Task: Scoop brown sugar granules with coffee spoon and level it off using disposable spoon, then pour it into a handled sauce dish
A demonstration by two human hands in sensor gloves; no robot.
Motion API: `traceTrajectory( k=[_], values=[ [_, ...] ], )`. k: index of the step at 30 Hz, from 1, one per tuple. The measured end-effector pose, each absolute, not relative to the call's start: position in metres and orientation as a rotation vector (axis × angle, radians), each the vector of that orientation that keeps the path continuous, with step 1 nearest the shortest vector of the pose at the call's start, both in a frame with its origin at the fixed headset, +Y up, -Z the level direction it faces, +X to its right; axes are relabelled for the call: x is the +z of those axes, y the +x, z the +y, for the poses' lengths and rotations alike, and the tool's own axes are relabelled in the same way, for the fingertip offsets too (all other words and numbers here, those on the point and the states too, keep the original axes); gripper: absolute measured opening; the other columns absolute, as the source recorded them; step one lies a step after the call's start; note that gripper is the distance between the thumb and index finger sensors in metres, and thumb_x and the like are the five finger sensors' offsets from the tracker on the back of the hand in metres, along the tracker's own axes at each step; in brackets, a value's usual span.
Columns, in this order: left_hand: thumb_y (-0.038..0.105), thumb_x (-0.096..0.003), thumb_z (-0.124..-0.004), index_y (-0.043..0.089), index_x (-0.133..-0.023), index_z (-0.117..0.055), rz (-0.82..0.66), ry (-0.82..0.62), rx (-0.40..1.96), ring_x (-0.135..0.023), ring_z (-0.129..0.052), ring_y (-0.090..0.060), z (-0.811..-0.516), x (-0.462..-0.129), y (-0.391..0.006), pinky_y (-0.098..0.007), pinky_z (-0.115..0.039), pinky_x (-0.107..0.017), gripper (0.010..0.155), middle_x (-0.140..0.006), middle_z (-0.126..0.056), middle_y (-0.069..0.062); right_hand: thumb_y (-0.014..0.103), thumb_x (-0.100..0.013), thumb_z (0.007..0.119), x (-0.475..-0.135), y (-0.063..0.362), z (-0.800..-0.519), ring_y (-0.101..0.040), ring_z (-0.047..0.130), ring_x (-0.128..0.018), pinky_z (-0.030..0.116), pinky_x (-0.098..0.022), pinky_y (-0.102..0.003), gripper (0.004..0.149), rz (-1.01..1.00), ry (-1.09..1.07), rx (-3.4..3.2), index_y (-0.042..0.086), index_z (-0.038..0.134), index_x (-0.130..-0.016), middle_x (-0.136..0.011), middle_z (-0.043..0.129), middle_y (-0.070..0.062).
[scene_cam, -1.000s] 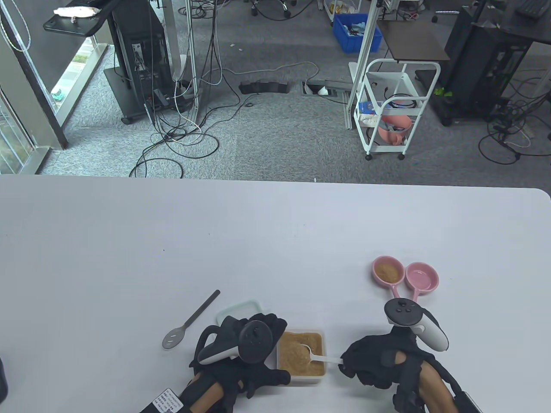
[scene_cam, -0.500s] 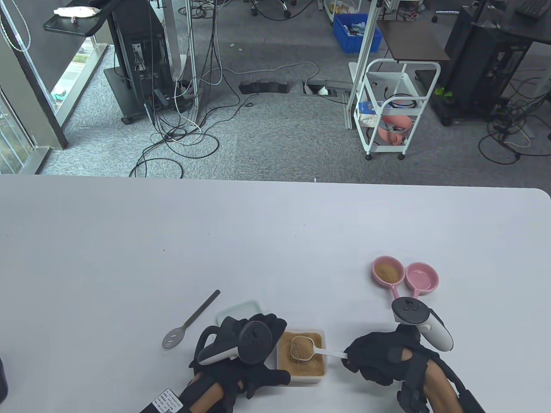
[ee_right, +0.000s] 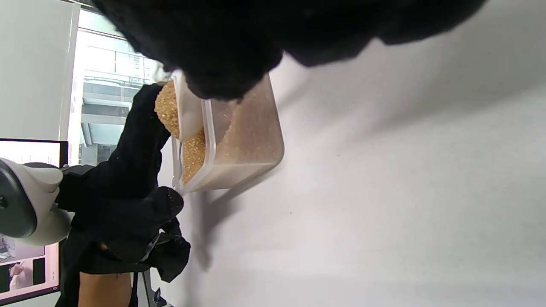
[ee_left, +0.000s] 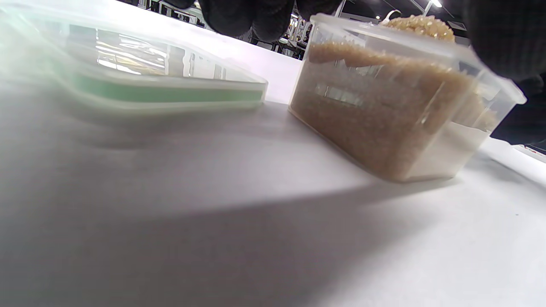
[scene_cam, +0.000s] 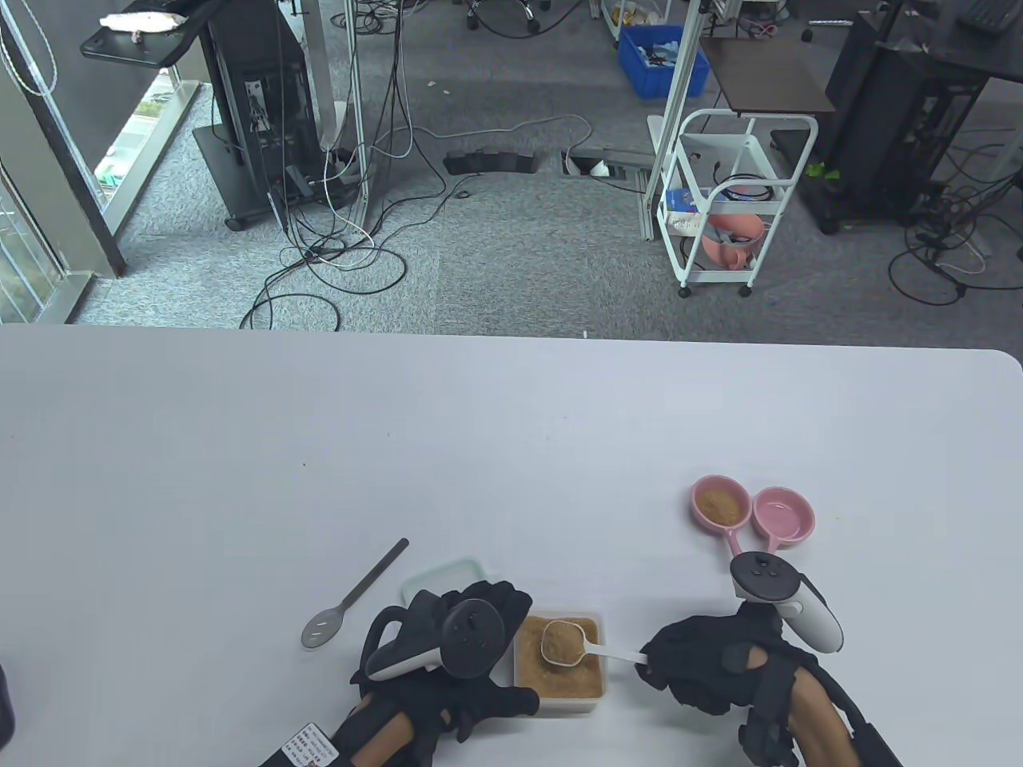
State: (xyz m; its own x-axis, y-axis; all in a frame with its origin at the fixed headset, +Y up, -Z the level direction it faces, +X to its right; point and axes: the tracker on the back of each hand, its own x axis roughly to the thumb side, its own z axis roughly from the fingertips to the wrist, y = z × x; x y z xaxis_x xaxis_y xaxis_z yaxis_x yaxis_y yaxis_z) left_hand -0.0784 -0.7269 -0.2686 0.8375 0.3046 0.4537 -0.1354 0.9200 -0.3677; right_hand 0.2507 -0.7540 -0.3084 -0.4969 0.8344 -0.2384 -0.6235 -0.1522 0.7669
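Right hand [scene_cam: 707,667] fingers curled tight, pinching the end of the white coffee spoon [scene_cam: 595,649] handle. The spoon bowl holds a heaped mound of brown sugar granules [scene_cam: 562,641], raised just above the sugar in the clear plastic container [scene_cam: 592,701], handle running right toward the hand. In the right wrist view the heaped bowl sits at the container rim, the glove blocking most of it.

Left hand [scene_cam: 459,639] rests against the left side of the container, fingers [scene_cam: 502,598] loosely bent along its far-left corner; whether they actually grip the wall or just lean on it is hard to tell from above. The left wrist view shows fingertips hanging behind the container, sugar filling most of it.

Container sits on the tabletop [scene_cam: 511,447] near the front edge, between the two hands. Its green-rimmed clear lid [scene_cam: 443,574] lies flat just behind-left, partly under the left hand. Grey disposable spoon [scene_cam: 352,595] lies on the tabletop left of the lid, untouched, bowl toward the person.

Two pink handled sauce dishes [scene_cam: 751,513] sit touching side by side beyond the right hand; the left one holds brown sugar, the right one looks empty. Their handles point back toward the right-hand tracker [scene_cam: 783,599].
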Motion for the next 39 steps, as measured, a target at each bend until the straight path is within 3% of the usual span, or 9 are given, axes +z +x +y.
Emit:
traceTrajectory(
  k=[7,13,20,26,32,39],
  values=[
    [0.084,-0.0326,-0.067,0.032,-0.115,-0.028,-0.524,-0.294,0.292,-0.119,-0.043,-0.032,-0.721,-0.269,-0.083,-0.051,-0.04,-0.085,0.105,-0.124,-0.034,0.003,0.039,-0.049,0.078,-0.308,0.252,-0.753,-0.018,0.093,-0.01,0.081,-0.03,-0.045,0.043,1.049,0.295,1.819,0.012,0.092,-0.079,-0.037,0.099,0.004],
    [0.082,-0.0334,-0.069,0.034,-0.115,-0.034,-0.475,-0.197,0.356,-0.119,-0.048,-0.031,-0.699,-0.27,-0.099,-0.051,-0.043,-0.085,0.101,-0.124,-0.038,0.004,0.039,-0.049,0.078,-0.308,0.252,-0.752,-0.018,0.093,-0.01,0.081,-0.03,-0.045,0.043,1.049,0.299,1.81,0.012,0.092,-0.079,-0.037,0.099,0.004],
    [0.077,-0.0367,-0.074,0.036,-0.113,-0.048,-0.303,-0.037,0.43,-0.116,-0.059,-0.03,-0.667,-0.276,-0.15,-0.05,-0.049,-0.084,0.091,-0.121,-0.051,0.006,0.039,-0.049,0.078,-0.308,0.251,-0.752,-0.018,0.093,-0.011,0.081,-0.03,-0.045,0.043,1.043,0.31,1.788,0.012,0.092,-0.08,-0.038,0.099,0.003],
    [0.072,-0.0389,-0.078,0.038,-0.106,-0.066,-0.042,0.086,0.334,-0.109,-0.073,-0.028,-0.658,-0.285,-0.193,-0.05,-0.057,-0.082,0.076,-0.113,-0.067,0.009,0.039,-0.049,0.078,-0.308,0.251,-0.751,-0.018,0.093,-0.011,0.081,-0.03,-0.045,0.043,1.043,0.319,1.779,0.012,0.092,-0.08,-0.038,0.099,0.003],
    [0.067,-0.0387,-0.082,0.039,-0.096,-0.08,0.144,0.015,0.101,-0.1,-0.084,-0.024,-0.678,-0.301,-0.213,-0.05,-0.063,-0.079,0.064,-0.102,-0.08,0.012,0.039,-0.049,0.078,-0.308,0.251,-0.751,-0.018,0.093,-0.011,0.081,-0.03,-0.045,0.043,1.041,0.323,1.773,0.012,0.092,-0.08,-0.038,0.099,0.003],
    [0.067,-0.0381,-0.084,0.039,-0.089,-0.086,0.234,-0.153,-0.003,-0.093,-0.089,-0.023,-0.707,-0.315,-0.224,-0.05,-0.065,-0.077,0.059,-0.095,-0.085,0.013,0.039,-0.049,0.079,-0.308,0.252,-0.751,-0.018,0.093,-0.011,0.081,-0.03,-0.045,0.043,1.042,0.323,1.775,0.012,0.092,-0.079,-0.038,0.1,0.002]
  ],
)
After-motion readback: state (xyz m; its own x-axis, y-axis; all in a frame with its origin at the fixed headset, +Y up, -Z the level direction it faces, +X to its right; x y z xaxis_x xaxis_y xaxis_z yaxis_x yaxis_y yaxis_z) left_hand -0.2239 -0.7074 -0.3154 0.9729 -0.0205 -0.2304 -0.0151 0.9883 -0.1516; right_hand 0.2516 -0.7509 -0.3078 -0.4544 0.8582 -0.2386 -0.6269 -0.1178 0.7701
